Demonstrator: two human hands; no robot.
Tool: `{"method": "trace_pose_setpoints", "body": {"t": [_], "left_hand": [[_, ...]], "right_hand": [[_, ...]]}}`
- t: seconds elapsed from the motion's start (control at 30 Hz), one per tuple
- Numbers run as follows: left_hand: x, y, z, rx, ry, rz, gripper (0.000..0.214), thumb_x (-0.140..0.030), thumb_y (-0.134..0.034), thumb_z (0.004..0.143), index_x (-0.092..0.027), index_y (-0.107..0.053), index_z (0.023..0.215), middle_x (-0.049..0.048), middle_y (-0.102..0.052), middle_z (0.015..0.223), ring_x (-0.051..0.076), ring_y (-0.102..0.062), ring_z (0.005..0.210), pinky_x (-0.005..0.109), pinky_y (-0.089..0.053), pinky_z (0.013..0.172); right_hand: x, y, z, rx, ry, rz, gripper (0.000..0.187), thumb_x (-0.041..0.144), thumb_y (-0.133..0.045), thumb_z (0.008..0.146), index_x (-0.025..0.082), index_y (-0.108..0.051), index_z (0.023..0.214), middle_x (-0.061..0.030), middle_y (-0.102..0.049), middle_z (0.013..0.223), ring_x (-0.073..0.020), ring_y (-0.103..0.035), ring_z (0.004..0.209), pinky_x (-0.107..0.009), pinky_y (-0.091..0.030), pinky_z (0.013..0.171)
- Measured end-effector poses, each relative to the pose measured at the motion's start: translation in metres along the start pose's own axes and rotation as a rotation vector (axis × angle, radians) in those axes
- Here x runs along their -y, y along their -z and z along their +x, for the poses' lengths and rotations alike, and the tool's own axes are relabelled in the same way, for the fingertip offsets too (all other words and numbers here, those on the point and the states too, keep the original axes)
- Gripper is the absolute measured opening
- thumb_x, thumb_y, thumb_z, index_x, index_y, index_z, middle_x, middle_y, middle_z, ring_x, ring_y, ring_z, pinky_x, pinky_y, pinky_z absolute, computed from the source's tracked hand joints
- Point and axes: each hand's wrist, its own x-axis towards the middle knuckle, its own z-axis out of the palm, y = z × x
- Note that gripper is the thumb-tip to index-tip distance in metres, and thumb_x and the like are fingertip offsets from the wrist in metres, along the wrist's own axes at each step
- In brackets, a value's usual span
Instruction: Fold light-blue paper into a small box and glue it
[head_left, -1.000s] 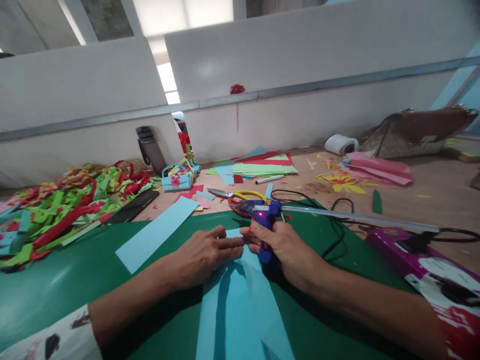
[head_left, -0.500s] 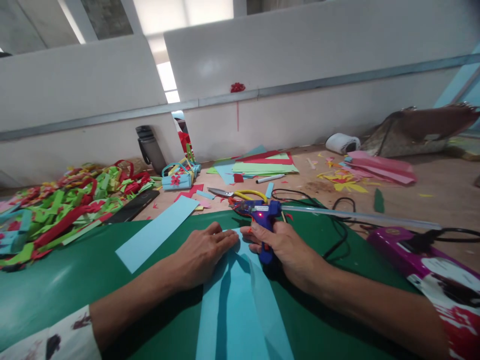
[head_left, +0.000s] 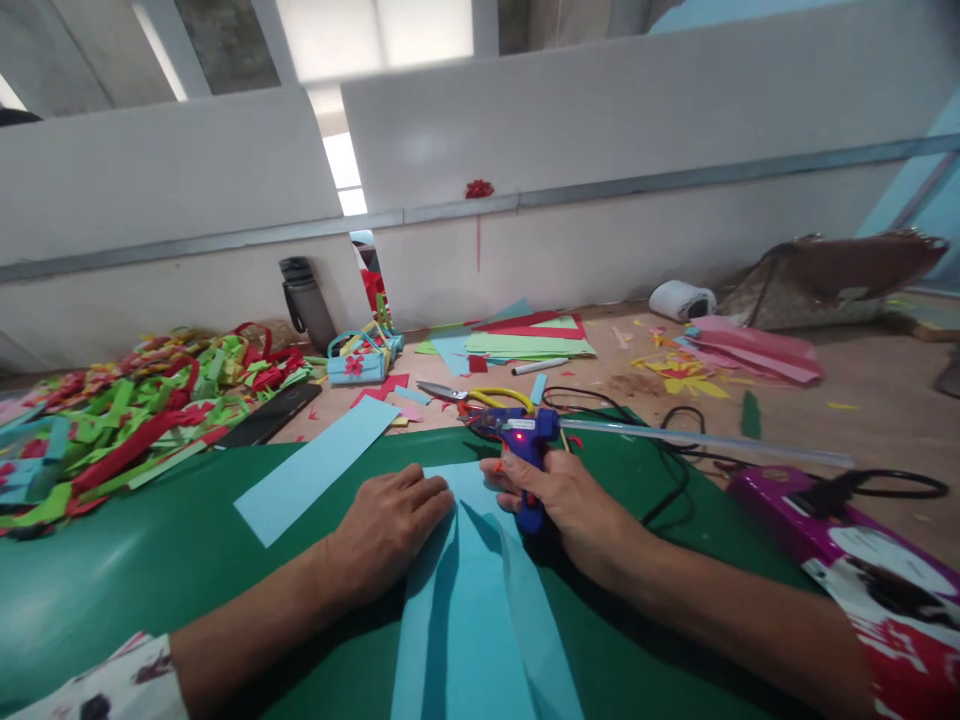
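Observation:
A folded sheet of light blue paper [head_left: 484, 620] lies lengthwise before me, with both long sides folded inward and the flaps partly raised. My left hand [head_left: 394, 525] is closed at its far left edge, fingertips on the left flap and thumb hidden. In my right hand [head_left: 574, 500] is a blue hot glue gun [head_left: 529, 437], gripped by its handle, with a red light lit. Its nozzle points left, and a long clear glue stick [head_left: 705, 440] sticks out of its back. Some fingers of this hand reach over the paper's far right corner.
A green mat [head_left: 300, 640] lies beneath. Around it are a loose blue strip [head_left: 319, 470], scissors [head_left: 450, 392], a phone [head_left: 270, 415], a paper heap [head_left: 165, 410], a small blue paper bag [head_left: 356, 367], a bottle [head_left: 307, 305], black cord [head_left: 675, 485] and a purple box [head_left: 795, 510].
My left hand has slid left and slightly down along the paper's edge, away from my right hand, uncovering the paper's far end. The glue gun stays almost in place.

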Motion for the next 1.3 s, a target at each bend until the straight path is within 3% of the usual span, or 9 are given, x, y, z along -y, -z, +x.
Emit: {"method": "trace_pose_setpoints", "body": {"t": [0.1,0.33,0.73,1.0,1.17,1.3], "left_hand": [[-0.002,-0.001,-0.001,0.029,0.076,0.008,0.023,-0.021,-0.037,0.094,-0.014,-0.059,0.097,0.0069,-0.063,0.087,0.017,-0.051,0.071,0.027,-0.044,0.058],[-0.003,-0.002,0.007,0.176,0.223,-0.068,0.031,-0.017,-0.036,0.092,-0.027,-0.054,0.116,0.005,-0.055,0.099,0.017,-0.055,0.083,0.027,-0.048,0.067],[-0.004,0.001,0.018,0.355,0.265,0.007,0.033,-0.015,-0.037,0.088,-0.023,-0.043,0.119,0.0065,-0.051,0.097,0.021,-0.055,0.084,0.03,-0.048,0.064],[-0.005,0.003,0.024,0.376,0.285,0.018,0.038,-0.01,-0.043,0.079,-0.019,-0.044,0.116,0.0075,-0.054,0.092,0.023,-0.056,0.076,0.033,-0.048,0.059],[-0.003,-0.004,0.018,0.275,0.37,-0.014,0.043,-0.014,-0.035,0.088,-0.015,-0.03,0.13,0.0113,-0.056,0.103,0.023,-0.057,0.089,0.035,-0.048,0.072],[-0.004,0.0,0.011,0.224,0.343,-0.069,0.031,-0.022,-0.029,0.094,-0.019,-0.049,0.117,0.008,-0.055,0.097,0.018,-0.056,0.084,0.029,-0.047,0.071]], "right_hand": [[0.001,0.0,-0.001,-0.007,-0.005,-0.005,0.04,0.043,-0.071,0.07,0.011,-0.062,0.092,-0.012,-0.067,0.098,-0.0201,-0.062,0.092,-0.029,-0.049,0.074],[0.002,0.0,-0.001,0.001,-0.015,-0.033,0.041,0.045,-0.072,0.068,0.01,-0.064,0.09,-0.011,-0.067,0.095,-0.0164,-0.061,0.082,-0.027,-0.047,0.07],[0.003,-0.002,-0.003,-0.004,-0.012,-0.049,0.043,0.044,-0.072,0.067,0.011,-0.064,0.093,-0.0098,-0.067,0.093,-0.0136,-0.058,0.073,-0.025,-0.044,0.061],[0.004,-0.003,-0.003,-0.023,-0.017,-0.037,0.041,0.041,-0.072,0.068,0.01,-0.064,0.094,-0.0101,-0.068,0.092,-0.0127,-0.058,0.07,-0.025,-0.044,0.063],[0.003,-0.002,-0.002,-0.015,-0.019,-0.02,0.042,0.042,-0.073,0.068,0.01,-0.065,0.094,-0.0086,-0.067,0.089,-0.0112,-0.056,0.066,-0.023,-0.042,0.058],[0.003,-0.002,-0.003,-0.012,-0.039,-0.035,0.041,0.043,-0.073,0.068,0.01,-0.066,0.09,-0.0087,-0.067,0.086,-0.011,-0.056,0.065,-0.022,-0.042,0.056]]}}
